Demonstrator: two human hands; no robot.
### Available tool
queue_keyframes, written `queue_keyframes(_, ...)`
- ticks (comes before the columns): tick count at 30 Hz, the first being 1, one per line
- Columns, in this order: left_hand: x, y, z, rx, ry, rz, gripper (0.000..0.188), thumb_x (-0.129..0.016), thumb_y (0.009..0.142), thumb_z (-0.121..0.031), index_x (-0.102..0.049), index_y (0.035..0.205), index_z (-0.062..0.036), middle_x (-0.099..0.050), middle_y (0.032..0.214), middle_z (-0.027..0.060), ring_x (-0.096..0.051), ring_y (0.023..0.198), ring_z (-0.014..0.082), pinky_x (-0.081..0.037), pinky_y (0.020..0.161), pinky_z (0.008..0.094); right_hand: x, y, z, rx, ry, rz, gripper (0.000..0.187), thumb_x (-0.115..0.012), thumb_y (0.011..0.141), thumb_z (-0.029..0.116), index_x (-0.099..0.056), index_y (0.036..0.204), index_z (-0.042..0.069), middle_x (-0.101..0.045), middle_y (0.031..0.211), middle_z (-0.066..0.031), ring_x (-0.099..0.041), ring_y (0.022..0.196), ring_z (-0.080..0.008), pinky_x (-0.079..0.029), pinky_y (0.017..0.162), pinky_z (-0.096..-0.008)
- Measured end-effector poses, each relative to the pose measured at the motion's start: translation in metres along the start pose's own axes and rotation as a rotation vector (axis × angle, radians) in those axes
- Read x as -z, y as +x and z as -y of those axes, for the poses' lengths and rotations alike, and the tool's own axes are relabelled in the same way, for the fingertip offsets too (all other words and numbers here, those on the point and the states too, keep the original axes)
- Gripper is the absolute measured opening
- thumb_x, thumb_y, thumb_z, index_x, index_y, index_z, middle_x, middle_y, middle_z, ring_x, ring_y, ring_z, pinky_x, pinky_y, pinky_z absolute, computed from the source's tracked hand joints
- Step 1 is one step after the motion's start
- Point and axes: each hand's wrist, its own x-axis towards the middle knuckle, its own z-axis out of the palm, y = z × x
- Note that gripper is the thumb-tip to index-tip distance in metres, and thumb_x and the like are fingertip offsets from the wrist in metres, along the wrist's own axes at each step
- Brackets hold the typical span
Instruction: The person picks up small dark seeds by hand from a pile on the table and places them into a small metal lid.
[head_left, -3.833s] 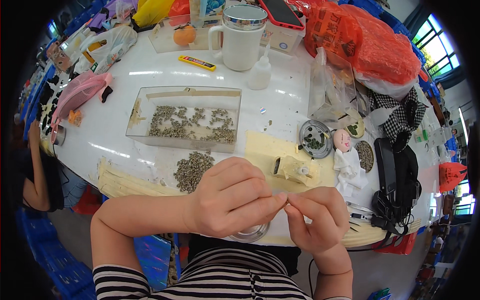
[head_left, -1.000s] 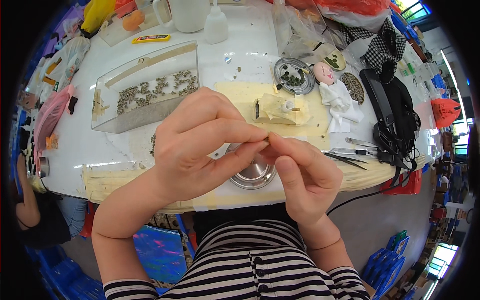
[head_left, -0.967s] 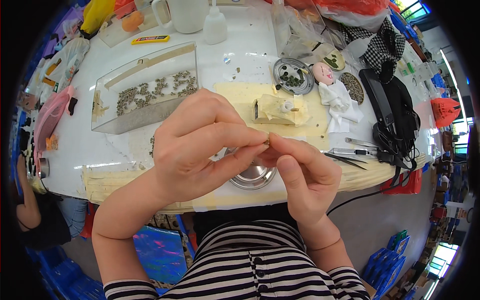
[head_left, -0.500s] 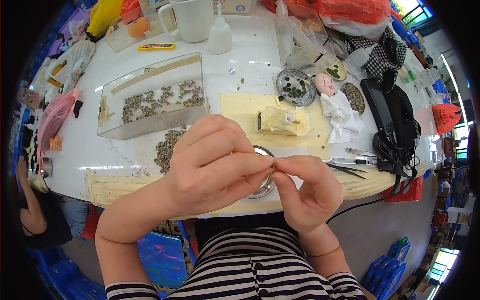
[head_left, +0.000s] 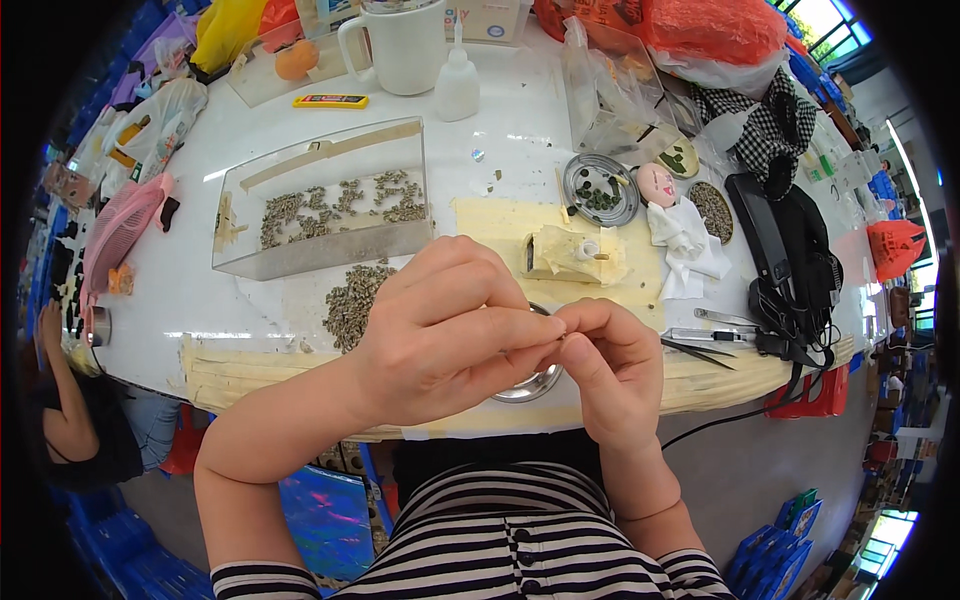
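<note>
My left hand [head_left: 450, 335] and my right hand [head_left: 612, 365] meet fingertip to fingertip above the table's front edge. Both are closed in a pinch; whatever sits between the tips is too small and covered to name. Beneath them a round metal dish [head_left: 530, 388] shows in part, its middle hidden by my fingers. Just left of my left hand lies a loose pile of small grey-brown pieces [head_left: 350, 310]. Beyond my hands stands a small block wrapped in cream tape [head_left: 575, 255], with a small white piece on top.
A clear bin [head_left: 330, 245] holds more small pieces. A round dish of dark green bits [head_left: 600, 190], white tissue [head_left: 685, 240], tweezers [head_left: 725, 318] and scissors [head_left: 700, 353] lie to the right. A squeeze bottle [head_left: 457, 88] and white mug [head_left: 403, 50] stand behind. Another person's arm [head_left: 65, 385] shows at far left.
The whole view has shifted slightly, so the table appears further right and lower. My right thumb and fingers have drawn closer to my left fingertips. Both hands stay pinched together.
</note>
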Motion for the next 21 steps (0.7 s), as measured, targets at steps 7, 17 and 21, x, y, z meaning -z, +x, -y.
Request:
queue_keyframes(7, -0.0016, 0.0, -0.0016, 0.044, 0.034, -0.037, 0.03, -0.085, 0.063, 0.001, -0.074, 0.091, -0.0059, -0.06, 0.075, 0.0012, -0.057, 0.067, 0.0176, -0.045, 0.06, 0.0303, -0.0027, 0.0, -0.0053, 0.291, -0.345, -0.127, 0.014, -0.07, 0.09, -0.001, -0.067, 0.102, -0.005, -0.071, 0.095, -0.0092, -0.068, 0.085, -0.0144, -0.054, 0.078, -0.0258)
queue_keyframes(17, -0.0013, -0.001, -0.0001, 0.074, 0.038, -0.046, 0.03, -0.085, 0.064, 0.0, -0.075, 0.091, -0.0065, -0.06, 0.074, 0.0012, -0.056, 0.066, 0.0173, -0.043, 0.06, 0.0292, 0.0004, -0.0018, -0.0062, 0.345, -0.531, -0.114, 0.022, -0.071, 0.087, -0.003, -0.07, 0.109, -0.004, -0.071, 0.096, -0.0121, -0.069, 0.088, -0.0177, -0.054, 0.08, -0.0272)
queue_keyframes(21, -0.0014, -0.0011, 0.0, 0.059, 0.035, -0.011, 0.03, -0.085, 0.066, 0.0, -0.075, 0.093, -0.0069, -0.06, 0.075, 0.001, -0.057, 0.067, 0.0174, -0.044, 0.06, 0.0293, 0.0016, -0.0017, -0.0052, 0.129, -0.241, -0.06, 0.019, -0.067, 0.092, -0.001, -0.067, 0.11, -0.005, -0.069, 0.1, -0.0087, -0.067, 0.092, -0.0144, -0.054, 0.083, -0.0265)
